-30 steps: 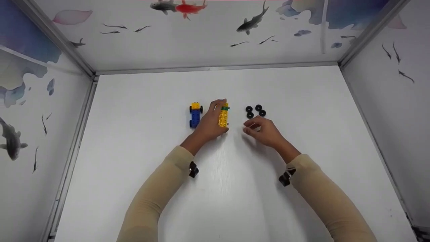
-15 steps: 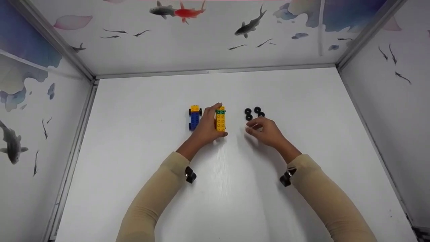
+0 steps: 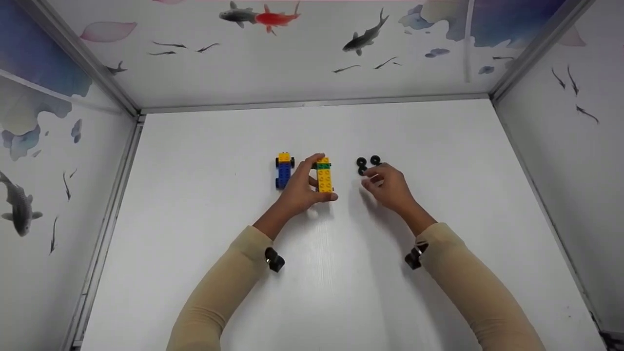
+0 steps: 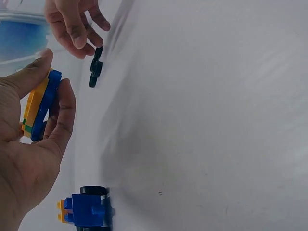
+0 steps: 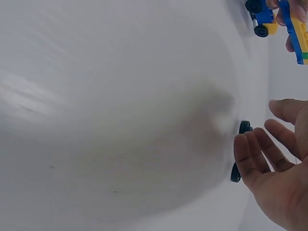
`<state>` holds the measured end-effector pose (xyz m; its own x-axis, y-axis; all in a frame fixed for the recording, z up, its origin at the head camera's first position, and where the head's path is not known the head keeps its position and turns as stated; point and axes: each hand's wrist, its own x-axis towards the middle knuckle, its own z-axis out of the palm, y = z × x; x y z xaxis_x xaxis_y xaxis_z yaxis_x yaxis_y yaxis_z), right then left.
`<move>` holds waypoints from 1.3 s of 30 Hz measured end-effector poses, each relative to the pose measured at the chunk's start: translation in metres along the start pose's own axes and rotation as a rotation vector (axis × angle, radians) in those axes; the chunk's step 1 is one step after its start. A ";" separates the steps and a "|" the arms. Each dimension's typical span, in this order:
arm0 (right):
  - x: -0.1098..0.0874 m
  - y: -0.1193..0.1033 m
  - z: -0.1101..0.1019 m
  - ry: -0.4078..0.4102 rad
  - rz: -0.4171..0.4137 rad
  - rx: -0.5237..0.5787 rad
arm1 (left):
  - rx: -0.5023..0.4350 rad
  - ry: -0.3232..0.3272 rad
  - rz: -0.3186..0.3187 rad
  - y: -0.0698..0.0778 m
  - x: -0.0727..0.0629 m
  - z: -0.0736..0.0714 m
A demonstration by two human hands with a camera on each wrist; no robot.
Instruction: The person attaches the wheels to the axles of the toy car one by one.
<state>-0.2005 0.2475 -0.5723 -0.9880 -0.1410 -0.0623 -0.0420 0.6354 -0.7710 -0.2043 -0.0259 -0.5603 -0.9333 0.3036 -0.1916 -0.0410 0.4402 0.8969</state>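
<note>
My left hand (image 3: 298, 194) holds a toy car body (image 3: 324, 181) built of blocks, gripped between thumb and fingers at its two ends. Yellow bricks with a green strip sit on its blue base (image 4: 44, 108), which the left wrist view shows from the side. My right hand (image 3: 391, 187) is over the small black wheels (image 3: 361, 161), fingers loosely bent and nothing between thumb and fingertips. In the right wrist view its fingers (image 5: 244, 156) overlap the wheels on the table, hiding part of them.
Left of my left hand stands a blue and yellow toy car (image 3: 284, 171) with black wheels on it. The white table (image 3: 312, 273) is bounded at the back and sides by printed panels (image 3: 312, 63) with metal edges.
My left hand has raised the toy car body and turned it so its studded top faces the head camera more fully. My right hand has shifted slightly right, closer over the wheels.
</note>
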 end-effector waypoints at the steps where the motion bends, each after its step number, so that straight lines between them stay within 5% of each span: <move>1: 0.001 0.000 0.000 0.018 -0.009 -0.003 | -0.014 -0.006 -0.002 0.000 -0.001 -0.001; 28: 0.020 0.001 0.023 0.131 0.028 -0.208 | -0.361 -0.124 0.071 -0.007 -0.014 -0.002; 39: 0.021 -0.002 0.027 0.138 0.029 -0.349 | -0.292 -0.071 0.047 -0.007 -0.013 -0.003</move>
<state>-0.2174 0.2226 -0.5889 -0.9993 -0.0308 0.0234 -0.0384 0.8614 -0.5065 -0.1926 -0.0357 -0.5625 -0.9100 0.3804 -0.1651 -0.1084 0.1661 0.9801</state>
